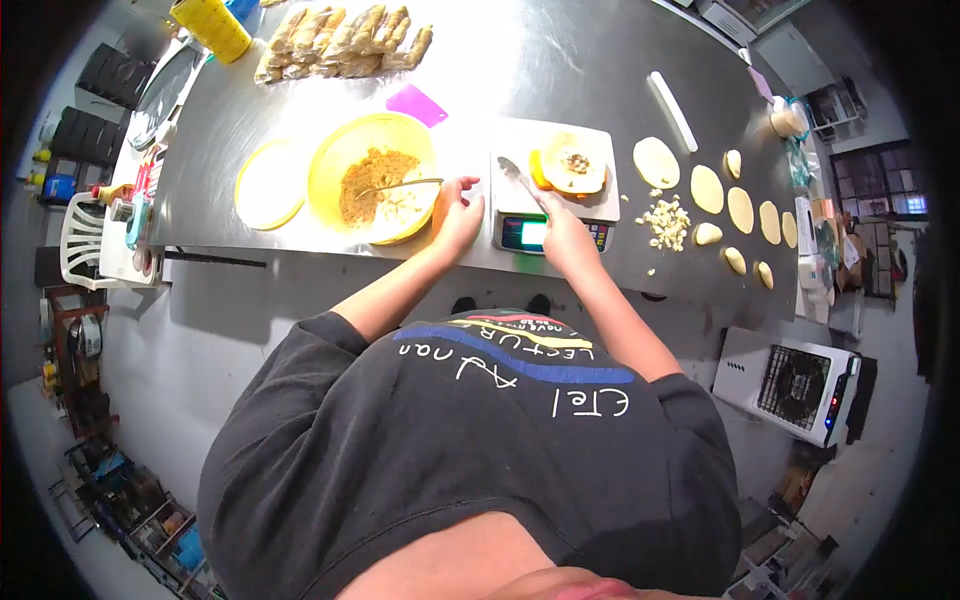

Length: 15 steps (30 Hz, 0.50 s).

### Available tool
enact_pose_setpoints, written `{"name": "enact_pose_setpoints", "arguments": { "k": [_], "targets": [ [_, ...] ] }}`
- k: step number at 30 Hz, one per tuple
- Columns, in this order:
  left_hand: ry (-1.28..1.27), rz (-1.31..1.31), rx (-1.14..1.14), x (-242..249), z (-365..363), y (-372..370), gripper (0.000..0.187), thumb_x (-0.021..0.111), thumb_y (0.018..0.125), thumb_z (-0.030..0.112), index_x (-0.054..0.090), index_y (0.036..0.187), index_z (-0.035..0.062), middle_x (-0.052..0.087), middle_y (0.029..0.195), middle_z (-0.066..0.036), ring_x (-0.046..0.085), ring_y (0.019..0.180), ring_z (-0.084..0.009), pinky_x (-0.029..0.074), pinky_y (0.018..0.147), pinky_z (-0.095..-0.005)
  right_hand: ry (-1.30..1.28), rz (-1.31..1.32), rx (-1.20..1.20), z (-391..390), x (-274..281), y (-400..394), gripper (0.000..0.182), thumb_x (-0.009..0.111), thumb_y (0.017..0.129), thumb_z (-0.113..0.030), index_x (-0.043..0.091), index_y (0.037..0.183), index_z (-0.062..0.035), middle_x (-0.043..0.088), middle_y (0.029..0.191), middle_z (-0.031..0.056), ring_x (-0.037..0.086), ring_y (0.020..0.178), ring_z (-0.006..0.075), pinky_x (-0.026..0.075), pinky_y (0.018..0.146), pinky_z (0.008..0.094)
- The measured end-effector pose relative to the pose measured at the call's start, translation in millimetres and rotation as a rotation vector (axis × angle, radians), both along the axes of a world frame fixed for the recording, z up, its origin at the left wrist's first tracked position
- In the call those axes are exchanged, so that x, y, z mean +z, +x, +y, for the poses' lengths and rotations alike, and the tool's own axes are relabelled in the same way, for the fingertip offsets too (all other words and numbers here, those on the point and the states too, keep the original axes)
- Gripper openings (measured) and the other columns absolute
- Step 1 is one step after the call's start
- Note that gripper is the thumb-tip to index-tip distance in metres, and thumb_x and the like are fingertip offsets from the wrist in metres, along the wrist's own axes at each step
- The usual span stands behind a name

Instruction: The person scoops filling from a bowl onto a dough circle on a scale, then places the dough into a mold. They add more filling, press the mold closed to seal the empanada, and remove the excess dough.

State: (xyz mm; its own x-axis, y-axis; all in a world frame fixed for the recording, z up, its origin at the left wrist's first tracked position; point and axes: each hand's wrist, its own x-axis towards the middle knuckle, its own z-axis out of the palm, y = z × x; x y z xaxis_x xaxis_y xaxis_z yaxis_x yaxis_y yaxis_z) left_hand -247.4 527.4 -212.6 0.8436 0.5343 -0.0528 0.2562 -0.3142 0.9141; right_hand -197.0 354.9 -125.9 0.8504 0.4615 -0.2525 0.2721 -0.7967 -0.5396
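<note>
My right hand point(568, 238) grips a metal spoon point(512, 172), its bowl end over the left side of the white digital scale point(511, 205). On the scale, a pale dough round point(590, 180) with crumbly filling rests on something yellow-orange. My left hand point(458, 215) is beside the right rim of a yellow bowl point(326, 170), fingers loosely curled and slightly apart, nothing visible in them. Whether it touches the rim is unclear. Inside the bowl are brown crumbly filling point(362, 190), pale chopped pieces point(402, 207) and another utensil point(400, 184).
Flattened dough ovals point(707, 189), small dough balls point(708, 234) and a pile of chopped pieces point(667, 224) lie to the right. A white rod point(672, 112) is behind them. Left are a yellow lid point(270, 185), wrapped bundles point(345, 42) and a yellow roll point(212, 30).
</note>
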Motion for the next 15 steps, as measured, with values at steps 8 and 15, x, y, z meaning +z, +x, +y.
{"name": "enact_pose_setpoints", "arguments": {
  "k": [8, 15],
  "targets": [
    [-0.034, 0.016, -0.05, -2, -2, -19, 0.035, 0.058, 0.078, 0.018, 0.056, 0.11, 0.0047, 0.056, 0.101, -0.009, 0.051, 0.076, -0.0157, 0.044, 0.073, -0.0297, 0.389, -0.054, 0.009, 14, 52, -24, 0.042, 0.041, 0.082, -0.002, 0.048, 0.123, -0.0109, 0.058, 0.101, 0.0221, 0.057, 0.09, 0.036, 0.044, 0.077, 0.0385],
    [-0.133, 0.037, -0.107, -13, -5, -27, 0.031, 0.057, 0.081, 0.018, 0.057, 0.109, 0.0052, 0.057, 0.099, -0.007, 0.051, 0.075, -0.013, 0.044, 0.071, -0.0279, 0.567, -0.161, 0.06, 22, 48, -22, 0.043, 0.044, 0.081, 0.0, 0.05, 0.121, -0.0126, 0.06, 0.099, 0.0186, 0.059, 0.087, 0.0319, 0.045, 0.074, 0.0363]
  ]
}}
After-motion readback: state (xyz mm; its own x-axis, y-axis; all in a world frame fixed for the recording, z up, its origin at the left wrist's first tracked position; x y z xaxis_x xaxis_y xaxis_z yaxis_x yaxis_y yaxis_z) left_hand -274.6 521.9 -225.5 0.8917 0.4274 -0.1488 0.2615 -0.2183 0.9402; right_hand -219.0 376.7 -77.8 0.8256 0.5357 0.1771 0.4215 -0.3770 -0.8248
